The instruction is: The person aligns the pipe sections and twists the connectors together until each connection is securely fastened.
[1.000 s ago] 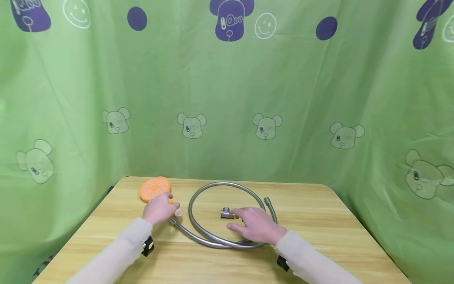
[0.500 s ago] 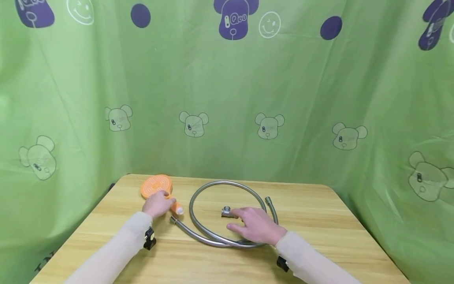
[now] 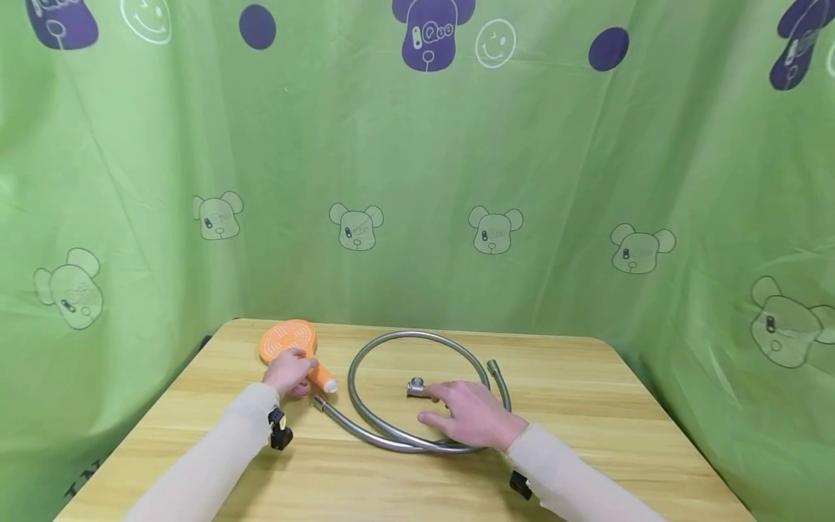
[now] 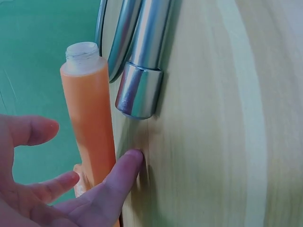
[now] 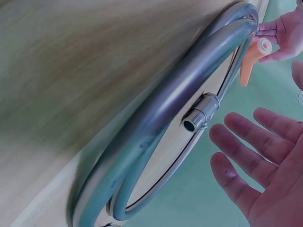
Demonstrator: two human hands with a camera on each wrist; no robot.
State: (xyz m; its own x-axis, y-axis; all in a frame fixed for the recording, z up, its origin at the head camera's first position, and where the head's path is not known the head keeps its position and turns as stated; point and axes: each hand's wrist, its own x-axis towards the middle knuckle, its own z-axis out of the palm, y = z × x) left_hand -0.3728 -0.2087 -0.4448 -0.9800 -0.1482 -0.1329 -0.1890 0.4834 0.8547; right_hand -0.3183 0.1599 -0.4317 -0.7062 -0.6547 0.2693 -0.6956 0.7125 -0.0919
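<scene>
An orange handheld shower head [image 3: 285,339] lies at the back left, its white threaded end pointing right and toward the person. My left hand [image 3: 290,371] is at its handle; in the left wrist view the thumb and fingers are spread apart around the orange handle [image 4: 90,118], without gripping it. Close by lies the metal end nut [image 4: 139,90] of a coiled steel shower hose [image 3: 411,334]. My right hand [image 3: 472,415] is held over the coil, fingers spread, with the index finger overlapping a small chrome tee fitting [image 3: 416,388] in the head view. Threads show on the fitting [image 5: 203,112].
The hose's other end [image 3: 493,368] points up at the right of the coil. Everything lies on a light wooden table [image 3: 587,435], with a green patterned curtain [image 3: 417,283] behind and on both sides.
My left hand has shifted left and turned at the wrist, uncovering the shower head's handle and the near hose end. The right hand has stayed in place.
</scene>
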